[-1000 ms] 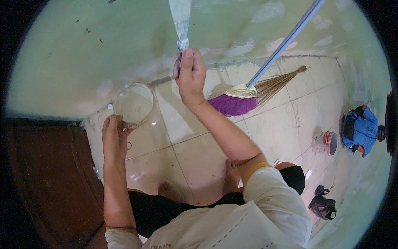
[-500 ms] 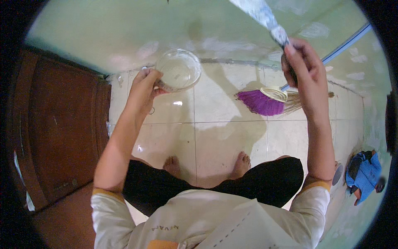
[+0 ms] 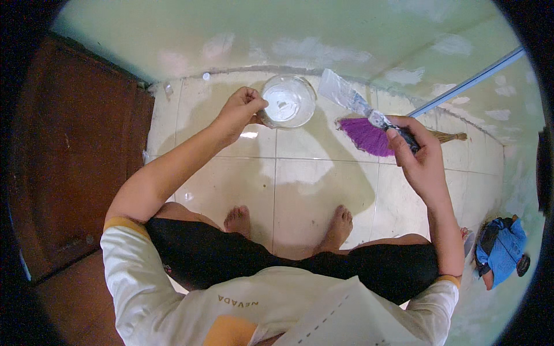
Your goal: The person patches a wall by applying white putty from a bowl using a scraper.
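Observation:
My left hand (image 3: pixel 241 111) pinches the left rim of a round clear bowl (image 3: pixel 288 102), which has white paste on its bottom. The bowl is held above the tiled floor, close to the wall. In my right hand (image 3: pixel 416 147), fingers wrap around the dark handle of a putty knife (image 3: pixel 372 116). Its wide blade, smeared with white, points up and left toward the bowl but stays apart from it. The green wall (image 3: pixel 231 26) in front of me carries several whitish patches.
A broom (image 3: pixel 365 136) with purple bristles leans by its blue pole against the wall, partly behind my right hand. Brown wooden doors (image 3: pixel 81 155) stand at the left. A blue cloth bundle (image 3: pixel 501 251) lies at the right. My bare feet are on the tiles.
The putty knife has come down from the wall, and my right hand with it. My left hand has shifted right with the bowl, which now tilts so its inside shows more.

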{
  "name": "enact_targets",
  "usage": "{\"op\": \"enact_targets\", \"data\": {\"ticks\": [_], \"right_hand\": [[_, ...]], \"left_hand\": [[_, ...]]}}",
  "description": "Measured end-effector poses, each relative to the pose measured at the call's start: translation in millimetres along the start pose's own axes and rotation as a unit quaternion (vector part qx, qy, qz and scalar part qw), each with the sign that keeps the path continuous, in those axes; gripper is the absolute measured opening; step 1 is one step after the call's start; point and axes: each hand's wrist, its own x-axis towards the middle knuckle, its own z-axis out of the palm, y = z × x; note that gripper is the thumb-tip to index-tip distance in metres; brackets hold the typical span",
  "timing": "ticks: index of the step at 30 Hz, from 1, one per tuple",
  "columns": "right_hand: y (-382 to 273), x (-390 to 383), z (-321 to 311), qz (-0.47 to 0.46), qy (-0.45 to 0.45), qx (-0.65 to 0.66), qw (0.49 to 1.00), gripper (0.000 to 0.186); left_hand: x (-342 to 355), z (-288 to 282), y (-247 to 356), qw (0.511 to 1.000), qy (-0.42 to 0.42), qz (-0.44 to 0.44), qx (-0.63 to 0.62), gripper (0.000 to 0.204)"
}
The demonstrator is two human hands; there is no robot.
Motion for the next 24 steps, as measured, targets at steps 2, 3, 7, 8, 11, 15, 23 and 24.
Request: {"op": "enact_targets", "data": {"ticks": [2,3,7,8,11,15,23,24], "right_hand": [[-1,0,0,0.026,-0.003,-0.026,0.999,0.02],[-5,-1,3,0.017,-0.008,-0.021,1.0,0.02],[-13,-12,27,-0.029,-0.018,-0.045,0.998,0.019],[-13,-11,31,-0.035,-0.023,-0.059,0.997,0.019],[-14,-7,45,-0.08,-0.014,-0.089,0.993,0.019],[-10,2,57,-0.071,-0.015,-0.075,0.995,0.022],[0,20,74,-0.025,-0.021,-0.018,0.999,0.023],[0,22,75,-0.022,-0.018,-0.004,1.0,0.024]], "left_hand": [[-2,2,-8,1.0,-0.015,-0.01,-0.006,0.025],[-3,0,-12,1.0,-0.023,-0.005,-0.002,0.024],[-9,-11,-26,0.997,-0.061,0.043,-0.003,0.021],[-11,-12,-25,0.996,-0.071,0.051,-0.008,0.021],[-15,-10,-15,0.994,-0.082,0.074,0.015,0.021],[-22,-7,-9,0.989,-0.106,0.098,0.033,0.022],[-32,2,-6,0.982,-0.11,0.14,0.07,0.022],[-32,2,-6,0.981,-0.111,0.148,0.067,0.023]]}}
